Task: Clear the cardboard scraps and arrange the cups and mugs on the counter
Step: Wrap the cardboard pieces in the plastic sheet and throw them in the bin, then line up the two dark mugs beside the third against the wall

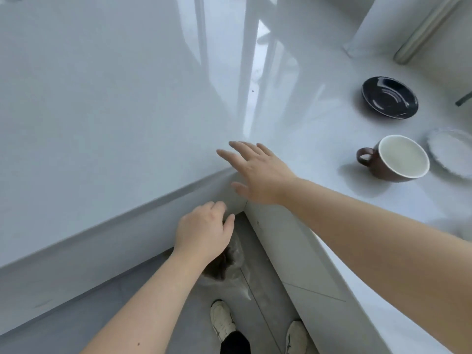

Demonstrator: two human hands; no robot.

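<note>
My right hand [258, 172] hovers flat over the inner corner of the glossy white counter [115, 111], fingers spread and holding nothing. Below the counter's edge, my left hand [204, 231] hangs with fingers curled downward over a clear plastic bag [236, 254] that holds brown cardboard scraps [215, 270]; what the fingers enclose is hidden. To the right, a brown mug [396, 158] with a white inside stands upright, handle pointing left. A black saucer [389, 97] lies behind it.
A white ridged plate [452, 152] lies at the right edge beside the mug. A white post and a metal tube [421, 34] rise at the back right. My two pale shoes [222, 320] stand on the grey floor below.
</note>
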